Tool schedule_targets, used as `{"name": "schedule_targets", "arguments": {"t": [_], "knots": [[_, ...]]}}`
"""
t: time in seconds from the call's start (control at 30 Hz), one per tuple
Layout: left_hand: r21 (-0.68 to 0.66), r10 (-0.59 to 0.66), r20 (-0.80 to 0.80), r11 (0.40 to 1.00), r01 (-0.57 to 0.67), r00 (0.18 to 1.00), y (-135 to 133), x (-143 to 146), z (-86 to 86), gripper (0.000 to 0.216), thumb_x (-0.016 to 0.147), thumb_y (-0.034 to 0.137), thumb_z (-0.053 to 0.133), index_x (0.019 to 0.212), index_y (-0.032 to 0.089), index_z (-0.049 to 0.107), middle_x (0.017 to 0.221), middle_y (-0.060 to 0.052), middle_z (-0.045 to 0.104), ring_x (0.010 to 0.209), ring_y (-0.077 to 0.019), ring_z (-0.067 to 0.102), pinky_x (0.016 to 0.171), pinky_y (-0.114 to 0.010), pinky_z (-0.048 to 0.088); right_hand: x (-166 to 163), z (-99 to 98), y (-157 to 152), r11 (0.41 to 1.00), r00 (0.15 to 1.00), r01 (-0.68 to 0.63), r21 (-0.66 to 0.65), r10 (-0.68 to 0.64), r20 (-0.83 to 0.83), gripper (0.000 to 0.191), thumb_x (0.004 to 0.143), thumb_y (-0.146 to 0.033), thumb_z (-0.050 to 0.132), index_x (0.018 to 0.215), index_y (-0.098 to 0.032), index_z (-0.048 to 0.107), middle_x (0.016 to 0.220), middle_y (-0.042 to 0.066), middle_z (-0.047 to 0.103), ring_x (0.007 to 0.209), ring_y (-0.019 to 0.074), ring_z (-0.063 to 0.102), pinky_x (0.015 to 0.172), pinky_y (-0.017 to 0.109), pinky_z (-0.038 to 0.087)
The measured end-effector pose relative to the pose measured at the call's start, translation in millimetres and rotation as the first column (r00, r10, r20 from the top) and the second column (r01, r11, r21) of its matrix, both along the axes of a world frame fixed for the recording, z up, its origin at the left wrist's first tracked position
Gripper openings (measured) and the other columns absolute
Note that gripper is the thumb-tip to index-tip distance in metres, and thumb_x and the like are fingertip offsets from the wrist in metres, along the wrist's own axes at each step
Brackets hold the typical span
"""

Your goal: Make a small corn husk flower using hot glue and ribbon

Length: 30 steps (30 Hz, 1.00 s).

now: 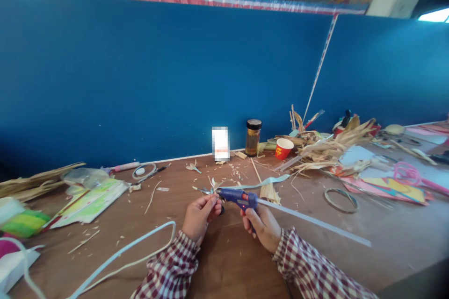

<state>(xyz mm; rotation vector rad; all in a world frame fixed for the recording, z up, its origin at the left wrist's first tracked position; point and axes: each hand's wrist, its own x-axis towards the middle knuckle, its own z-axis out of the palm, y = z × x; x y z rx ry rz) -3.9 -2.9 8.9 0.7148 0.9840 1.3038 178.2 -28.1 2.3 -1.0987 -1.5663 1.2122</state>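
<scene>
My right hand [262,228] is wrapped round the handle of a blue hot glue gun [238,197], which points left. A long translucent glue stick [315,221] sticks out of its back end toward the lower right. My left hand [200,217] is pinched at the gun's nozzle, holding a small pale piece of dried husk [213,184] with thin petal-like tips. Fingers and the nozzle hide most of that piece. Just behind the left fingers lie small scissors [202,190], partly covered.
Along the blue partition [175,79] stand a dark-lidded jar [252,138] and a red paper cup [283,148]. Dried corn husks [326,149] pile up at right, near a tape ring [341,201] and pink scissors [409,175]. A white cable [129,243] loops at lower left.
</scene>
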Motion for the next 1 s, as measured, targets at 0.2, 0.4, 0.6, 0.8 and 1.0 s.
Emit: {"name": "schedule_targets", "arguments": {"t": [0.2, 0.4, 0.6, 0.8, 1.0], "knots": [[0.004, 0.004, -0.005, 1.000, -0.004, 1.000, 0.4, 0.1, -1.0, 0.032, 0.057, 0.030, 0.076, 0.080, 0.009, 0.068, 0.066, -0.005, 0.066, 0.055, -0.0074, 0.058, 0.054, -0.016, 0.051, 0.0, 1.1, -1.4, 1.000, 1.000, 0.015, -0.008, -0.015, 0.020, 0.041, 0.084, -0.051, 0.034, 0.077, -0.014, 0.049, 0.054, -0.001, 0.049, 0.042, 0.0077, 0.044, 0.035, 0.017, 0.031], [-0.003, 0.003, -0.006, 1.000, -0.003, 1.000, 0.1, 0.6, 1.3, 0.030, 0.057, 0.029, 0.076, 0.079, 0.009, 0.068, 0.065, -0.005, 0.066, 0.055, -0.0075, 0.059, 0.053, -0.016, 0.052, 0.6, -0.3, 0.2, 1.000, 0.999, 0.021, 0.005, -0.022, 0.040, 0.042, 0.085, -0.051, 0.033, 0.076, -0.014, 0.050, 0.054, -0.001, 0.049, 0.042, 0.0075, 0.044, 0.036, 0.017, 0.031], [-0.007, -0.001, -0.012, 1.000, 0.001, 1.000, 0.6, 0.7, 1.2, 0.029, 0.059, 0.028, 0.075, 0.080, 0.009, 0.068, 0.065, -0.005, 0.066, 0.054, -0.0072, 0.058, 0.054, -0.016, 0.052, 1.5, -1.8, 0.3, 1.000, 0.998, 0.011, 0.002, -0.012, 0.066, 0.043, 0.086, -0.050, 0.033, 0.074, -0.013, 0.051, 0.053, -0.001, 0.049, 0.042, 0.0073, 0.043, 0.036, 0.017, 0.031], [-0.006, -0.012, 0.003, 1.000, 0.012, 1.000, -0.4, 0.8, 2.4, 0.029, 0.060, 0.028, 0.075, 0.080, 0.009, 0.067, 0.064, -0.005, 0.066, 0.054, -0.0072, 0.058, 0.054, -0.016, 0.052, 1.9, -1.4, -0.4, 1.000, 0.997, 0.023, 0.009, -0.024, 0.079, 0.043, 0.086, -0.050, 0.033, 0.073, -0.013, 0.052, 0.053, -0.001, 0.048, 0.041, 0.0071, 0.043, 0.036, 0.017, 0.032], [-0.012, -0.013, 0.019, 1.000, 0.013, 1.000, -1.6, 1.3, 3.4, 0.029, 0.059, 0.028, 0.075, 0.079, 0.009, 0.066, 0.063, -0.004, 0.065, 0.054, -0.0070, 0.058, 0.053, -0.015, 0.052, 2.0, -1.6, -0.4, 1.000, 0.998, 0.006, 0.013, -0.007, 0.070, 0.045, 0.086, -0.050, 0.033, 0.068, -0.014, 0.052, 0.052, -0.001, 0.047, 0.041, 0.0071, 0.042, 0.036, 0.017, 0.032]]}}
